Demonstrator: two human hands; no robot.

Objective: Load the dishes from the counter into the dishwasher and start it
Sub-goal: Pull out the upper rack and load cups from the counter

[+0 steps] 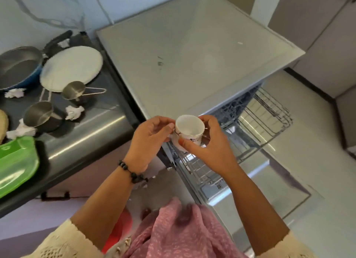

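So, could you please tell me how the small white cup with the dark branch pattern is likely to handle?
The small white cup with the dark branch pattern looks rigid and probably fragile if ceramic. It seems light, since fingertips of the left hand and right hand carry it. Its smooth wall may be slippery.

No legible text, label, brand or number on any surface in view.
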